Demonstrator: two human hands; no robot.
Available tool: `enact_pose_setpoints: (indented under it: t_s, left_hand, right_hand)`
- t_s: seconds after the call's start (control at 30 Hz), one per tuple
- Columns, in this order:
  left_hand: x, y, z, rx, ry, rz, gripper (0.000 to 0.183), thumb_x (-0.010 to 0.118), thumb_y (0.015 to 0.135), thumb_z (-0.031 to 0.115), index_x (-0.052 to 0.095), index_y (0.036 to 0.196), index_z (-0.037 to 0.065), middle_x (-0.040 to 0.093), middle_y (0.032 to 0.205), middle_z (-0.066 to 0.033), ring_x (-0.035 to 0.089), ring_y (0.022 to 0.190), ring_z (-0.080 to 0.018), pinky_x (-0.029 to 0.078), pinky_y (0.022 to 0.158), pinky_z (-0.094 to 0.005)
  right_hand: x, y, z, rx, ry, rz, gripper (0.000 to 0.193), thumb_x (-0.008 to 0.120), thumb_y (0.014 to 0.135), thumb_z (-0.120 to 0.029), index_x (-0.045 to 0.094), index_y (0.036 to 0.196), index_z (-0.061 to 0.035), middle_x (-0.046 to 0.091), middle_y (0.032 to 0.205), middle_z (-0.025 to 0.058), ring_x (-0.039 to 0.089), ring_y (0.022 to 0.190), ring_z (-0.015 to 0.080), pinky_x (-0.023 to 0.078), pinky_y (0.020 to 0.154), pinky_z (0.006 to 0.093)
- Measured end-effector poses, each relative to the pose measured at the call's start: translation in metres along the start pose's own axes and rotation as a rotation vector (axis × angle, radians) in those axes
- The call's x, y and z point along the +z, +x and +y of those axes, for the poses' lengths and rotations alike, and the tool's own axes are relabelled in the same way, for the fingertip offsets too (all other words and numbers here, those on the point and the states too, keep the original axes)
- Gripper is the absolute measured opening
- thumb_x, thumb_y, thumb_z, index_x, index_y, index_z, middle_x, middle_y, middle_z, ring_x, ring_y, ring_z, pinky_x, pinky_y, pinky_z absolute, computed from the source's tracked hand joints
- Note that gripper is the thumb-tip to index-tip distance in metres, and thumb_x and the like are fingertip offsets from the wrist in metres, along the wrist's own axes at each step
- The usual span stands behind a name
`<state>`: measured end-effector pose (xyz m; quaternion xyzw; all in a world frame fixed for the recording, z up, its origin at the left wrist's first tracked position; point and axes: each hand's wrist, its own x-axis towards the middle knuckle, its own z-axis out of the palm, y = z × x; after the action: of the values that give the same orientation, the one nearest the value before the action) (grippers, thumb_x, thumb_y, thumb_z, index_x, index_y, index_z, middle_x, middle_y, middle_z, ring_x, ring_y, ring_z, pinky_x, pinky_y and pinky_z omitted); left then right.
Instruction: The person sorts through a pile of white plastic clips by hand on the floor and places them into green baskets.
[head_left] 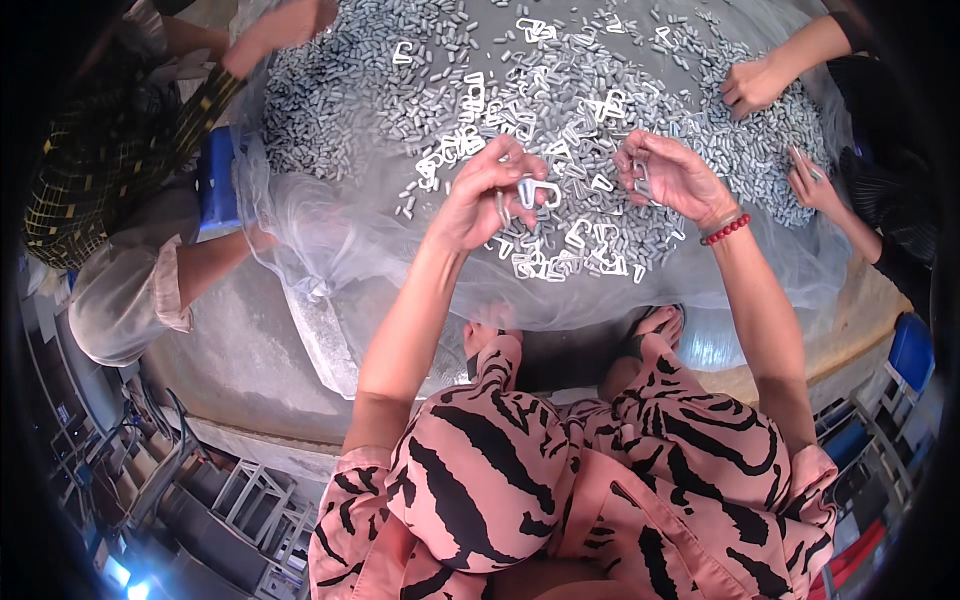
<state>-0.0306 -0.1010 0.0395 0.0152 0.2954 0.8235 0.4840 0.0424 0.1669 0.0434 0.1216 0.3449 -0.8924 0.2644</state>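
Note:
My left hand (478, 195) is raised over the pile with its fingers closed on a white hook-shaped clip (527, 192), which looks like an open carabiner body. Across from it, my right hand (685, 175), with red beads at the wrist, pinches another pale hook-shaped clip (641, 182), partly hidden by the fingers. The two hands are apart. Beneath them spreads a large heap of small grey cylinders (640, 235), with loose white clips (535, 266) scattered through it.
The heap lies on translucent plastic sheeting (330, 225), bunched toward me. At the left a person in a checked sleeve (215, 95) reaches over the pile. From the right, another person's hands (755, 85) work at the cylinders. Blue stools (910, 350) and stacked metal frames stand around.

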Motion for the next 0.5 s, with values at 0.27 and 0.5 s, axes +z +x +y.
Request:
enact_pose_setpoints:
  t_s: [0.27,0.5]
  left_hand:
    - [-0.016,0.074,-0.045,0.459,1.888,-0.103,0.023,0.065,0.08,0.017,0.062,0.101,0.008,0.059,0.089,-0.0091,0.06,0.072,-0.0272,0.049,0.062,-0.0377]
    - [0.001,0.045,-0.01,0.207,1.622,0.199,0.016,0.069,0.077,0.019,0.067,0.083,0.005,0.059,0.085,-0.0107,0.06,0.077,-0.0284,0.045,0.067,-0.0346]
  right_hand:
    - [-0.029,0.008,0.067,-0.094,-1.562,0.502,0.045,0.069,0.076,-0.026,0.048,0.105,0.0023,0.058,0.094,0.021,0.059,0.087,0.0368,0.047,0.077,0.042]
    - [-0.011,0.017,0.054,-0.191,-0.9,0.325,0.025,0.067,0.074,-0.009,0.053,0.094,-0.0055,0.058,0.073,0.0048,0.05,0.056,0.0135,0.039,0.047,0.0276]
